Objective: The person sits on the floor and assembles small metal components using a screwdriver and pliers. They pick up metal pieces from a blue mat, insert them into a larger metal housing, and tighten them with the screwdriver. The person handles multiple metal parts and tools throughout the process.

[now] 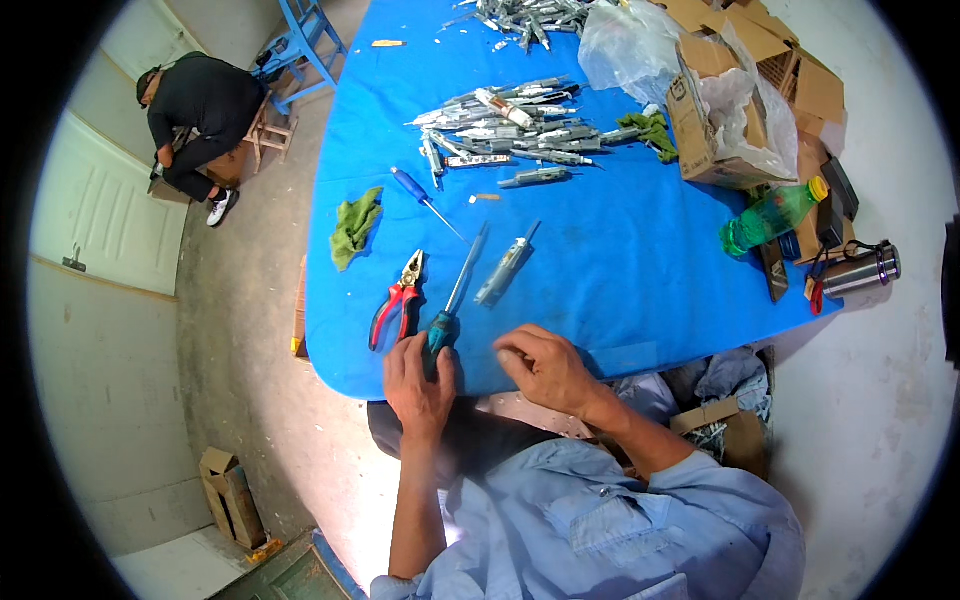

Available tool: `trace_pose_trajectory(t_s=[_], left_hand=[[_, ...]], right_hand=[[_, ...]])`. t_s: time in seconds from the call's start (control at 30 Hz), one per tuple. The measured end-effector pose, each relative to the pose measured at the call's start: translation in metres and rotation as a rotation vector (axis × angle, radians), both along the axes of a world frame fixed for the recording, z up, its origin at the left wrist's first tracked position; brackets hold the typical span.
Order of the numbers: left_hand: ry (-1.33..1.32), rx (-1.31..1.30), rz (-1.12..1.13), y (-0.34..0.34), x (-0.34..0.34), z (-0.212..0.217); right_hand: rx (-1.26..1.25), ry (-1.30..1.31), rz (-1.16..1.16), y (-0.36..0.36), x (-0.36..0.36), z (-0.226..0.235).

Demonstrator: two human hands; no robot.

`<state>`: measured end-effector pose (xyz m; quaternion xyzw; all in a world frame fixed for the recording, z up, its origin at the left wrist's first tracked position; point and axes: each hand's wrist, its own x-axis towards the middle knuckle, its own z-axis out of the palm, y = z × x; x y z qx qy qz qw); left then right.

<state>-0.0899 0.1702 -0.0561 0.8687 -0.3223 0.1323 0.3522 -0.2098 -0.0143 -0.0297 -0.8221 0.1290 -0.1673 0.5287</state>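
Observation:
At the table's near edge, my left hand (pixel 418 390) is closed around the teal handle of a screwdriver (pixel 440 330), its long shaft pointing away from me. Just left of that tool lie pliers (pixel 398 303) with red and black grips. To the right of the shaft is a slim grey part (pixel 506 270) with a thin rod at its far end. My right hand (pixel 550 368) hovers by the near edge with its fingers curled in; whatever may be inside them is hidden. Farther off rests a second screwdriver (pixel 425 200) with a blue handle.
A blue cloth (pixel 620 240) covers the table. Similar grey parts (pixel 520 125) lie heaped beyond my hands. Left is a green rag (pixel 355 228). Right stand a cardboard box (pixel 715 130), a green bottle (pixel 775 215) and a steel flask (pixel 860 270). Another person (pixel 205 110) sits at far left.

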Motion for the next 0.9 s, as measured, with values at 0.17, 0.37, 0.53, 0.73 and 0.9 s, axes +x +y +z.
trace_pose_trajectory(t_s=[0.17, 0.37, 0.53, 0.73, 0.9], left_hand=[[-0.020, -0.005, 0.024, -0.003, -0.001, -0.003], [-0.012, 0.012, 0.019, -0.002, -0.002, 0.000], [-0.004, 0.009, 0.026, -0.005, -0.003, 0.001], [-0.038, 0.024, 0.050, -0.005, 0.000, -0.004], [-0.026, 0.049, 0.067, -0.008, 0.001, -0.004]], right_hand=[[-0.044, 0.038, 0.016, -0.017, 0.006, 0.009], [-0.215, 0.025, -0.133, -0.071, 0.025, 0.007], [-0.328, -0.008, -0.337, -0.134, 0.049, -0.007], [-0.481, -0.126, -0.469, -0.172, 0.083, -0.013], [-0.654, -0.182, -0.475, -0.185, 0.104, -0.021]])
